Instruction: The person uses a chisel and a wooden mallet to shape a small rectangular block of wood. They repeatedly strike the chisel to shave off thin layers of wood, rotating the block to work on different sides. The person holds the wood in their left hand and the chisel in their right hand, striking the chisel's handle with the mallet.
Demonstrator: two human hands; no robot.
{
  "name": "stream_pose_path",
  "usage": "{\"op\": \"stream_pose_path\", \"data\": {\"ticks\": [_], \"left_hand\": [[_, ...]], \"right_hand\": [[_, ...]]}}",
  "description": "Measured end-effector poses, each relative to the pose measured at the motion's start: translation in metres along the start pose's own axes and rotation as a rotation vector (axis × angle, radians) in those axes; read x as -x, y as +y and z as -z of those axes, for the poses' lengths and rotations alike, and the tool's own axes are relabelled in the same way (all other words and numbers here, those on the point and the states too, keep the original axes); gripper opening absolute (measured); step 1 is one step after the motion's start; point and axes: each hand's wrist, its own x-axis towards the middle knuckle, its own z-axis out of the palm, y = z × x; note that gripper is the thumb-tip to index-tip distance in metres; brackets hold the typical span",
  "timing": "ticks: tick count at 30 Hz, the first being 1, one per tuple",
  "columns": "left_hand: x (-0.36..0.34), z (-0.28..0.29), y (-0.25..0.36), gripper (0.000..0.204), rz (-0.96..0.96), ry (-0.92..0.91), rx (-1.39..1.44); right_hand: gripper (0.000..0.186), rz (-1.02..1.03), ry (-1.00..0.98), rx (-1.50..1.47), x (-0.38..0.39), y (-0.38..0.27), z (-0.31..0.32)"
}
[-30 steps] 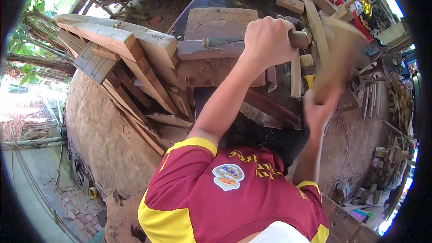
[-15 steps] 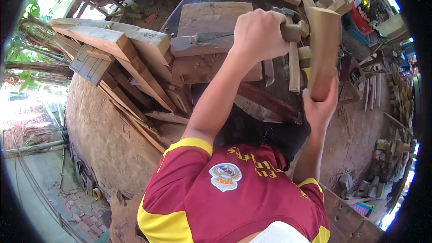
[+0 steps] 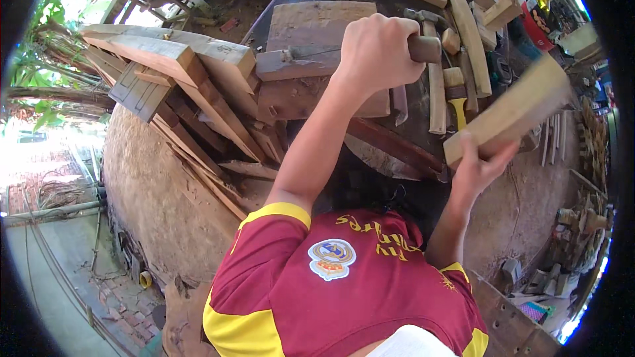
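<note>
My left hand [image 3: 377,49] is closed round a tool, whose brown wooden handle end [image 3: 425,49] sticks out to the right of the fist. The rest of that tool is hidden by the hand. Just left of the fist lies a wooden piece [image 3: 274,66] with a thin dark line along it, resting over a broad, worn wooden block [image 3: 324,16]. On the right, my right hand [image 3: 486,165] grips the lower end of a thick, pale wooden block [image 3: 509,112]. The block tilts up to the right, apart from the tool, and its far end is blurred.
Right of the left fist lie a brush [image 3: 456,96] with a yellow handle, a hammer [image 3: 428,16] and several wooden strips [image 3: 468,39]. A wooden mallet [image 3: 503,12] lies farther back. Long boards [image 3: 215,99] lean together at the left.
The wooden block in my right hand has swung away from the tool handle, rightward, and now slants instead of standing nearly upright. My left hand keeps its grip in almost the same place.
</note>
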Motion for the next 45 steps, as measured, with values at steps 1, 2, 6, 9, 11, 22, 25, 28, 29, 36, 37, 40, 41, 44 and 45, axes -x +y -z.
{"op": "stream_pose_path", "data": {"ticks": [1, 2, 6, 9, 11, 22, 25, 28, 29, 36, 37, 40, 41, 44, 45], "left_hand": [[0.000, -0.001, 0.000, 0.026, -0.009, 0.024, 0.004], [-0.001, -0.002, 0.000, 0.025, -0.025, 0.051, 0.010], [-0.002, -0.001, -0.005, 0.023, -0.046, 0.007, -0.044], [0.003, 0.003, -0.004, 0.023, -0.055, -0.009, -0.045], [0.003, 0.003, -0.004, 0.024, -0.068, -0.001, -0.039], [0.013, 0.002, 0.004, 0.017, -0.341, 0.301, 0.120], [0.013, 0.000, 0.006, 0.017, -0.330, 0.251, 0.106], [0.011, 0.007, 0.011, 0.017, -0.226, 0.067, 0.080], [0.010, 0.008, 0.011, 0.016, -0.235, 0.108, 0.091], [-0.002, 0.008, -0.003, 0.017, -0.307, 1.071, 0.188], [-0.003, 0.010, -0.004, 0.019, -0.330, 1.211, 0.184], [0.004, 0.012, 0.008, 0.020, -0.417, 1.112, 0.129], [0.008, 0.012, 0.011, 0.020, -0.445, 1.052, 0.124], [0.015, 0.005, 0.021, 0.021, -0.451, 0.539, 0.267], [0.016, 0.000, 0.026, 0.026, -0.435, 0.402, 0.313]], "right_hand": [[0.082, -0.101, 0.118, -0.088, 0.002, -0.007, -0.003], [0.085, 0.058, 0.089, 0.069, 0.012, 0.018, -0.004], [0.082, 0.176, -0.616, 0.089, 0.001, 0.011, 0.009], [0.078, 0.145, -0.442, 0.074, -0.013, 0.012, 0.015], [0.079, 0.014, -0.309, -0.065, -0.013, 0.017, 0.022], [0.079, -0.188, -0.137, -0.479, 0.022, 0.029, 0.034], [0.081, -0.216, -0.171, -0.469, 0.022, 0.030, 0.037], [0.084, -0.237, -0.206, -0.442, 0.022, 0.028, 0.037], [0.080, -0.192, -0.229, -0.409, 0.022, 0.031, 0.036], [0.081, -0.280, -0.443, -0.415, 0.034, 0.013, 0.027], [0.081, -0.276, -0.465, -0.406, 0.037, 0.014, 0.025], [0.078, -0.218, -0.457, -0.392, 0.041, 0.020, 0.020], [0.078, -0.215, -0.458, -0.383, 0.044, 0.021, 0.021], [0.078, -0.277, -0.461, -0.395, 0.046, 0.018, 0.023], [0.078, -0.272, -0.451, -0.389, 0.047, 0.019, 0.024]]}}
